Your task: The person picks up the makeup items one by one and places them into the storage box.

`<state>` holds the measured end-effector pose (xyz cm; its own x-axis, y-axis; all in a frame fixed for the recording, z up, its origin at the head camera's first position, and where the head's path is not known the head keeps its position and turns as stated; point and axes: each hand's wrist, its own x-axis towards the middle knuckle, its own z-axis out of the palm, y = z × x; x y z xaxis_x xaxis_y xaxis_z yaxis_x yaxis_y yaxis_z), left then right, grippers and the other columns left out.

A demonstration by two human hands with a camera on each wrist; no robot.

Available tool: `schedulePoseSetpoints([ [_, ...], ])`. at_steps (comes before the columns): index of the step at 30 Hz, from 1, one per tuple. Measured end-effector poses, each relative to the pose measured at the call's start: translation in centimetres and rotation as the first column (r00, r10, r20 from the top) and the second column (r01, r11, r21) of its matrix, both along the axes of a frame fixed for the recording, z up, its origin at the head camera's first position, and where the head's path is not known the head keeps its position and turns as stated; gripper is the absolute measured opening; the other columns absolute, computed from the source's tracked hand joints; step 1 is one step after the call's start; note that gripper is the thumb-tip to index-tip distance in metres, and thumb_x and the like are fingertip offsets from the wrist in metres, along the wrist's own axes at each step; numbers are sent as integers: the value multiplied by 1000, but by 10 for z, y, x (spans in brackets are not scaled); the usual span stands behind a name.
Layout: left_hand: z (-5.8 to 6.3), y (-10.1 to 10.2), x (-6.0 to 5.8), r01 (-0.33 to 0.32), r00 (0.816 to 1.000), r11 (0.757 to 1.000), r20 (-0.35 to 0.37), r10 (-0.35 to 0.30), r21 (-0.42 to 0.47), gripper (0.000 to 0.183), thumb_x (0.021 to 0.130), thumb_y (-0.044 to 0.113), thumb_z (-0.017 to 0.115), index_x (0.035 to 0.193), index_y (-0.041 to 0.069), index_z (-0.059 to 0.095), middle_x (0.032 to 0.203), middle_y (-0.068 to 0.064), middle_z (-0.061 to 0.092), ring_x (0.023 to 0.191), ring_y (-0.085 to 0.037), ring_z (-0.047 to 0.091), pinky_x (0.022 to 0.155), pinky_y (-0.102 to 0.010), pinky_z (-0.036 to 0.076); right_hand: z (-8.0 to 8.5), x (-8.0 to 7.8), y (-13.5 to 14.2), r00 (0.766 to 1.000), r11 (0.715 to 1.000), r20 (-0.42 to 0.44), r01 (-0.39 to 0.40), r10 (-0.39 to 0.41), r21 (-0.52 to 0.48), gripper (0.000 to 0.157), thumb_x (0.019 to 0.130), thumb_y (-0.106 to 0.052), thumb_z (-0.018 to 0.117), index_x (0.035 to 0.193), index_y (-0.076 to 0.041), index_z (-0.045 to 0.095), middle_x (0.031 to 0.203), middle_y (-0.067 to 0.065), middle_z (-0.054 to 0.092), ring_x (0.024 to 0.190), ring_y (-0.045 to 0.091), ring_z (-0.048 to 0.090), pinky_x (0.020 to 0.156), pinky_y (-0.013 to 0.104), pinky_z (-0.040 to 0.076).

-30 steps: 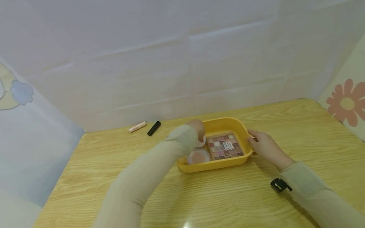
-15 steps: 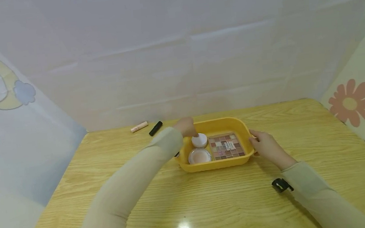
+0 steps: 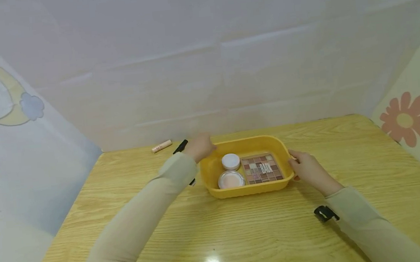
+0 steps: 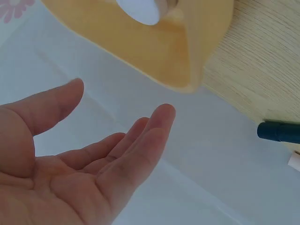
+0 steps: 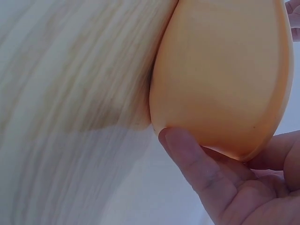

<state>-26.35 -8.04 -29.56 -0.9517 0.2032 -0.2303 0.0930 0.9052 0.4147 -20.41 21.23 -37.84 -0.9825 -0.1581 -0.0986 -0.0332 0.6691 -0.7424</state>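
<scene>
At the far left of the head view, a yellow moon (image 3: 5,91) with a blue cloud (image 3: 32,106) decorates the wall covering. On the back of the wooden tabletop (image 3: 257,232) lies a pale pink tube (image 3: 161,146), then a black tube (image 3: 180,146) partly hidden by the left hand (image 3: 200,145). From the head camera that hand shows mostly its back, near the rear left corner of the yellow tray; the left wrist view gives the palm instead, thumb well away from lightly bent fingers, nothing held, a gap visible between fingertips and tray. There the black tube's end is in full sight, with only a sliver of the pink one.

The yellow tray (image 3: 253,189) sits on the tabletop. Inside, on its left, a white round jar (image 3: 230,161) stands behind a clear-lidded compact (image 3: 231,180); right of both lies an eyeshadow palette (image 3: 262,169) lettered "BACK". Compact and palette appear only from the head, while the left wrist camera catches the jar's edge.

The right hand (image 3: 310,170) pinches the tray's right end, and its wrist view reveals digits against the tray's outer wall. Beyond, a red flower (image 3: 404,120) marks the right wall
</scene>
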Motion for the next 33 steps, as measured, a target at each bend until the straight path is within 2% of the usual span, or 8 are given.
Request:
schedulePoseSetpoints([
  [6, -5, -16, -6, -43, 999, 997, -3, 43, 64, 53, 103, 17, 57, 146, -7, 41, 149, -24, 47, 136, -38, 47, 111, -48, 43, -1, -1, 0, 1000, 1000, -10, -3, 3, 5, 49, 107, -3, 35, 147, 22, 23, 130, 45, 49, 91, 40, 68, 68, 40, 61],
  [12, -11, -31, -7, -74, 997, 990, -16, 76, 118, 47, 104, 13, 54, 143, -11, 41, 147, -27, 47, 135, -40, 47, 110, -49, 43, 0, 0, 0, 1000, 1000, -17, -2, 2, 10, 48, 107, -2, 36, 147, 22, 23, 132, 46, 47, 94, 44, 67, 67, 40, 62],
  [15, -11, -34, -5, -79, 996, 990, -24, 82, 114, 41, 104, 12, 53, 137, -11, 46, 141, -27, 51, 128, -39, 51, 106, -48, 46, 1, 1, 0, 1000, 1000, -17, -2, 2, 15, 48, 107, -2, 36, 146, 23, 24, 131, 46, 48, 93, 43, 67, 67, 41, 61],
  [20, -15, -41, -4, -90, 995, 990, -42, 96, 112, 31, 104, 10, 52, 127, -11, 53, 116, -22, 60, 94, -29, 57, 84, -41, 50, 1, 1, 2, 1000, 1000, -13, -2, 2, 21, 48, 108, -3, 35, 147, 23, 23, 130, 46, 49, 95, 44, 67, 67, 41, 61],
  [23, -20, -46, -5, -114, 992, 984, -38, 120, 135, 25, 104, 8, 48, 120, -10, 55, 89, -13, 55, 67, -20, 45, 65, -33, 44, 1, 1, 2, 1000, 1000, -10, -1, 1, 26, 48, 108, -3, 35, 147, 22, 23, 131, 46, 48, 95, 43, 67, 68, 41, 61],
  [27, -27, -51, -7, -151, 987, 976, -34, 158, 154, 19, 104, 6, 46, 108, -9, 57, 70, -5, 41, 51, -13, 32, 51, -26, 33, 2, 2, 2, 1000, 1000, -2, 4, -4, 30, 49, 108, -4, 35, 147, 22, 23, 131, 45, 49, 90, 39, 68, 68, 40, 61],
  [30, -31, -55, -7, -160, 982, 978, -78, 171, 132, 23, 103, 5, 47, 114, -12, 58, 76, -10, 52, 54, -13, 38, 51, -25, 35, 2, 2, 2, 1000, 1000, -4, 7, -6, 28, 48, 107, -3, 35, 147, 22, 23, 129, 45, 50, 87, 36, 68, 67, 40, 61],
  [33, -35, -58, -6, -165, 977, 979, -115, 179, 116, 31, 102, 4, 48, 125, -15, 55, 94, -21, 63, 60, -17, 43, 55, -26, 38, 2, 3, 1, 1000, 1000, -12, 6, -5, 24, 48, 107, -2, 36, 146, 23, 24, 129, 46, 50, 85, 35, 68, 66, 40, 61],
])
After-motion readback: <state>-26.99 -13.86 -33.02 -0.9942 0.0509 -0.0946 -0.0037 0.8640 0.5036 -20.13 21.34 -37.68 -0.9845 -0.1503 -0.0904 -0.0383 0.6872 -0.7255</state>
